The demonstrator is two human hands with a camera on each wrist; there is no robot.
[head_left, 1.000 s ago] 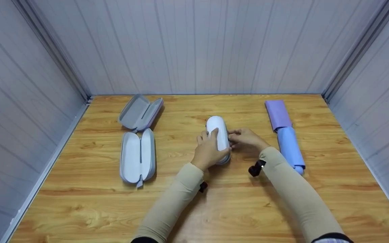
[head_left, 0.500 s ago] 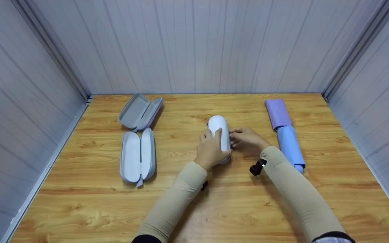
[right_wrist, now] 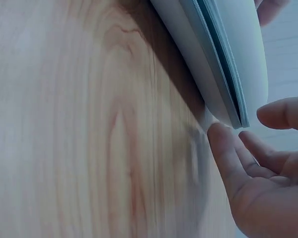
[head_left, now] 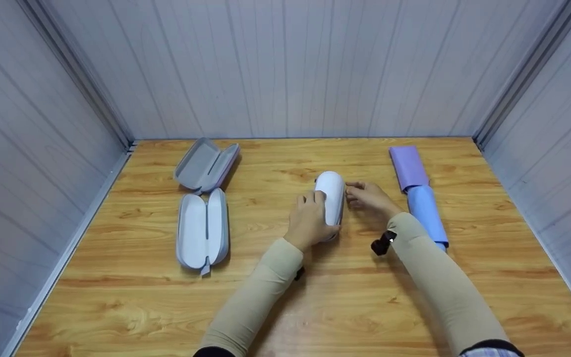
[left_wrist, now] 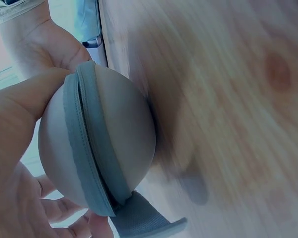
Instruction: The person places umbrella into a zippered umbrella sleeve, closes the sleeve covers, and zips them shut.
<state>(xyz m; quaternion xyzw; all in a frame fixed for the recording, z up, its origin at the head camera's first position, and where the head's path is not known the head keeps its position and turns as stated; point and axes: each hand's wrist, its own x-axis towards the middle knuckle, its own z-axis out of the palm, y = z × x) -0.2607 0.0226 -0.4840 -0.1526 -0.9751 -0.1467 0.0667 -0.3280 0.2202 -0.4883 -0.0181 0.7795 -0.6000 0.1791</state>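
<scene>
White case (head_left: pixel 330 189) in left hand (head_left: pixel 308 222), right hand (head_left: pixel 371 197) near its edge (right_wrist: pixel 235 106), tabletop (head_left: pixel 350 302) around.

left hand (head_left: pixel 309 220): grips white case (head_left: pixel 332 192) | right hand (head_left: pixel 371 198): just beside it

From above, the left hand (head_left: pixel 308 220) covers the case (head_left: pixel 332 191) from 9 to 7 o'clock; a dark speck (head_left: pixel 315 181) at its 10 is too small to tell. The right sleeve (head_left: pixel 429 267) hides part of the blue pouch (head_left: pixel 425 208) at 7. The right wrist view crops the case at 12 and the right hand (right_wrist: pixel 273 183) at 4. The left wrist view blurs the worktop (left_wrist: pixel 238 124).
</scene>
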